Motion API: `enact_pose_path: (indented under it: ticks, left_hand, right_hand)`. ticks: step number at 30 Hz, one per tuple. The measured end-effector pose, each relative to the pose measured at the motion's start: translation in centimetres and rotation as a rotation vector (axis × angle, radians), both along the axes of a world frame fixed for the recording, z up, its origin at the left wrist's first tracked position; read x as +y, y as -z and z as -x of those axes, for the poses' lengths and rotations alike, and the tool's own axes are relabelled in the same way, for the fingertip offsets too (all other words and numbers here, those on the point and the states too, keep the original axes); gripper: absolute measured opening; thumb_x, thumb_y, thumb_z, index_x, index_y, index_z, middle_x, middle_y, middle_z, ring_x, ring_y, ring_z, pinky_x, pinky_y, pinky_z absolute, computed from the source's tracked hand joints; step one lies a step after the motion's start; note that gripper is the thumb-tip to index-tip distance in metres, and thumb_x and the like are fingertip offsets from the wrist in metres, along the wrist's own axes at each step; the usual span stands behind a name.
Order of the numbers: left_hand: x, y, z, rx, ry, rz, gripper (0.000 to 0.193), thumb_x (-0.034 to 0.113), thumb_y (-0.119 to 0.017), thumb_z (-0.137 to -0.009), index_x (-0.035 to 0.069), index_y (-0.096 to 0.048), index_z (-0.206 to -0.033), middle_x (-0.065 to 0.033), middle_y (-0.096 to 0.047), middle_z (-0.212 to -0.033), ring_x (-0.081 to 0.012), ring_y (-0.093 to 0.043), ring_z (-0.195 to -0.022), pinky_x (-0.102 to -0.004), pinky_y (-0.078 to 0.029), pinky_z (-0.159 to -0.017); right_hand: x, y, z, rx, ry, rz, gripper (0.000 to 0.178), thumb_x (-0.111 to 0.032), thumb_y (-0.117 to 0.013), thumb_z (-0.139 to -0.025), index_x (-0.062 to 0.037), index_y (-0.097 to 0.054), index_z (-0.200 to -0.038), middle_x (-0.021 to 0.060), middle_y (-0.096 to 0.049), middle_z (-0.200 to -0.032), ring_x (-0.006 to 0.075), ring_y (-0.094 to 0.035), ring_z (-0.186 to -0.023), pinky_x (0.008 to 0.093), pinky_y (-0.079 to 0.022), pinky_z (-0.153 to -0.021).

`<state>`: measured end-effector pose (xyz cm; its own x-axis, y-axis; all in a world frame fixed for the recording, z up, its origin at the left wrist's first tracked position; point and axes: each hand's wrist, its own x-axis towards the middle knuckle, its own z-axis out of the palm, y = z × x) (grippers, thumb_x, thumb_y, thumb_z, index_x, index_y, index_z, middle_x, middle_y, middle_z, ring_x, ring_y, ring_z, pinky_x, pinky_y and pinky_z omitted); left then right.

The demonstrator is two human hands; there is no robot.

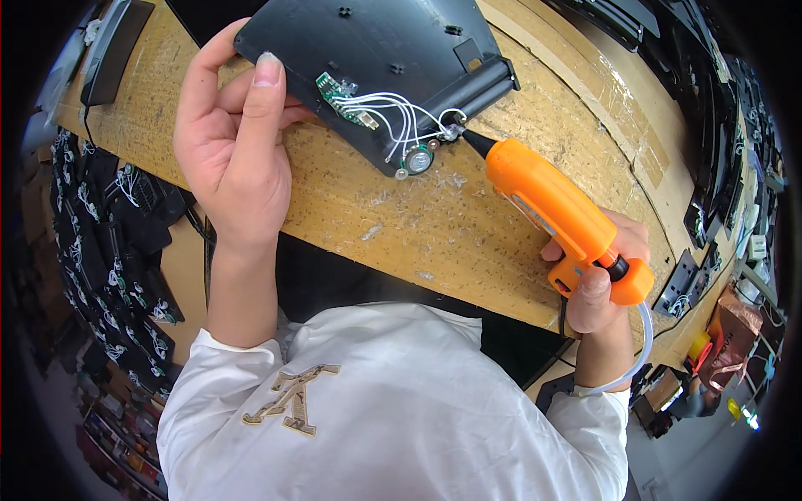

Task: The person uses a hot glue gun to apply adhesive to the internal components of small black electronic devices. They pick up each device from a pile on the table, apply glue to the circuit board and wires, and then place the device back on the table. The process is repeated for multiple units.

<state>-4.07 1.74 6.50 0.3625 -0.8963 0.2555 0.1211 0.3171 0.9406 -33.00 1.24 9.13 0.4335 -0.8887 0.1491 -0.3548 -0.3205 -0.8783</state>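
Note:
My left hand grips the left edge of a black plastic panel, thumb on its upper face and fingers behind, tilting it over the bench. A small green circuit board sits on the panel. From it, white wires run to a round silver part at the panel's near corner. My right hand is wrapped round the handle of an orange hot glue gun. Its black nozzle meets the panel near the wire ends, beside the round part. A clear glue stick trails from the gun's back.
Glue scraps litter the worn wooden bench. Many similar black panels with white wires are stacked at the left. More black plastic parts lie at the far right, and a small black panel rests at the right edge.

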Motion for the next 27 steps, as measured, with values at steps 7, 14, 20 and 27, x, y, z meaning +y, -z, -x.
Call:
enact_pose_path:
  ticks: [7, 14, 20, 27]
  left_hand:
    - [0.2, 0.7, -0.9, -0.026, 0.001, -0.004, 0.035, 0.000, -0.050, -0.094, -0.006, -0.042, -0.128, -0.0164, -0.066, -0.103, -0.0176, -0.066, -0.089, -0.0276, -0.055, -0.075]
    - [0.1, 0.5, -0.6, -0.051, -0.002, 0.000, 0.036, -0.001, -0.051, -0.093, -0.007, -0.042, -0.128, -0.0164, -0.066, -0.101, -0.0160, -0.067, -0.087, -0.0254, -0.056, -0.070]
    - [0.1, 0.6, -0.8, -0.052, 0.008, 0.005, 0.036, -0.001, -0.052, -0.093, -0.007, -0.043, -0.127, -0.0156, -0.067, -0.099, -0.0155, -0.067, -0.085, -0.0251, -0.056, -0.070]
    - [0.1, 0.6, -0.7, -0.043, 0.003, 0.001, 0.035, -0.001, -0.052, -0.092, -0.007, -0.043, -0.126, -0.0150, -0.067, -0.099, -0.0152, -0.067, -0.084, -0.0245, -0.056, -0.070]
  right_hand:
    - [-0.8, 0.0, 0.9, 0.061, -0.147, 0.002, 0.055, -0.056, -0.061, -0.080, -0.0051, -0.051, -0.062, 0.0040, -0.036, -0.052, 0.0212, -0.040, -0.043, 0.0326, -0.030, -0.043]
    - [0.1, 0.6, -0.9, -0.154, -0.073, 0.020, 0.056, -0.056, -0.067, -0.077, -0.0035, -0.052, -0.063, 0.0053, -0.040, -0.053, 0.0223, -0.043, -0.044, 0.0310, -0.035, -0.045]
    - [-0.2, 0.2, -0.3, 0.008, -0.124, 0.062, 0.055, -0.054, -0.068, -0.077, -0.0040, -0.051, -0.061, 0.0048, -0.038, -0.051, 0.0220, -0.042, -0.043, 0.0315, -0.032, -0.043]
    - [-0.3, 0.1, 0.0, 0.047, -0.104, 0.072, 0.054, -0.054, -0.067, -0.077, -0.0057, -0.049, -0.059, 0.0038, -0.034, -0.050, 0.0212, -0.039, -0.042, 0.0318, -0.029, -0.042]
